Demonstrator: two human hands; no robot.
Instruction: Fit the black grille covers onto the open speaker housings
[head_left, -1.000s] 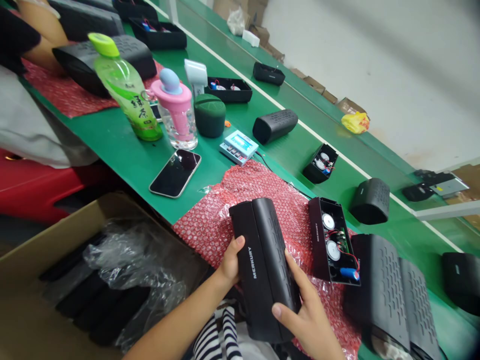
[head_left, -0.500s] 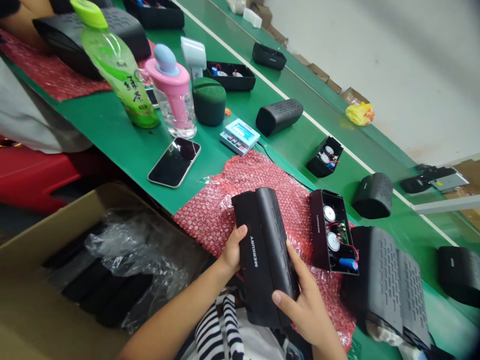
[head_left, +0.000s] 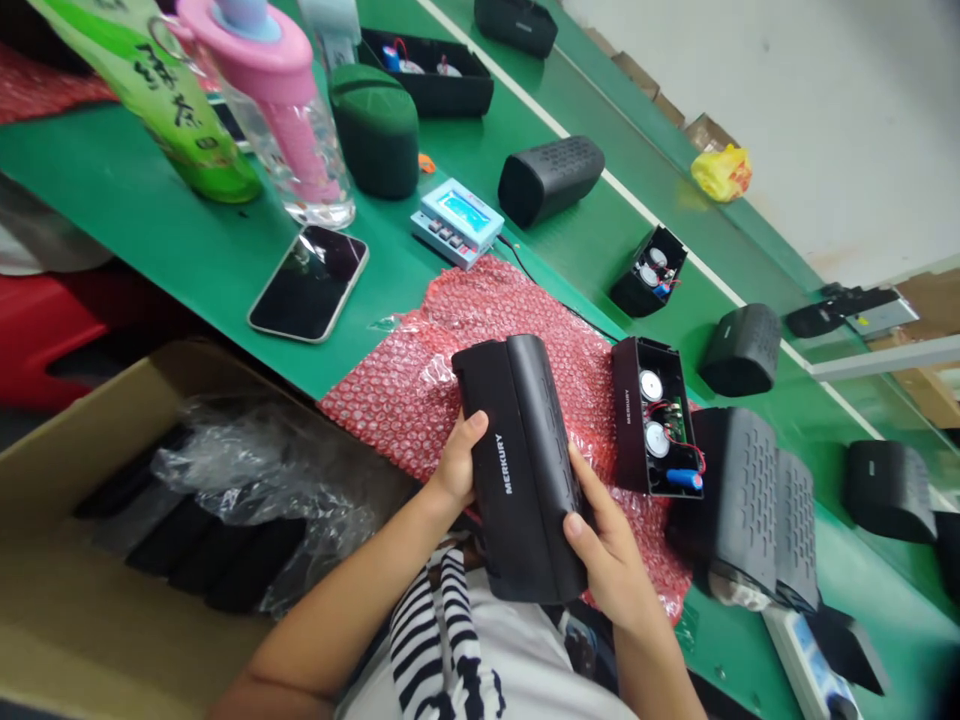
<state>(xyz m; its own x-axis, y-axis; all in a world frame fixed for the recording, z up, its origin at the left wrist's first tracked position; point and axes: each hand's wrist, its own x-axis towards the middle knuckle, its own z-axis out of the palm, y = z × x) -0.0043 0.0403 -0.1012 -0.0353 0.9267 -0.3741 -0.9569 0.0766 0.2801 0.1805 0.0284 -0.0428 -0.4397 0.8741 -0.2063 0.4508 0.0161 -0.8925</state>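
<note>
A black MERKURY speaker (head_left: 517,480) is held between my two hands, above the near edge of red bubble wrap (head_left: 397,390). My left hand (head_left: 459,460) grips its left side, the thumb lying on the lettered face. On the other side my right hand (head_left: 611,550) closes round the patterned casing, its thumb on the front. To the right, an opened MERKURY speaker housing (head_left: 652,420) shows two white round parts, red wires and a blue battery (head_left: 685,480). The fingers behind the held speaker are hidden.
On the left stands a cardboard box (head_left: 45,500) with black pieces and clear plastic. A phone (head_left: 307,285), a small light-blue device with a screen (head_left: 457,222), a pink-lidded bottle (head_left: 292,140) and a green tea bottle (head_left: 180,120) occupy the green table. Several black speakers (head_left: 551,180) line the back.
My view has shifted, so the table things sit higher in the picture. Both hands keep their grip on the speaker, which looks slightly turned. A white power strip has come into view at lower right.
</note>
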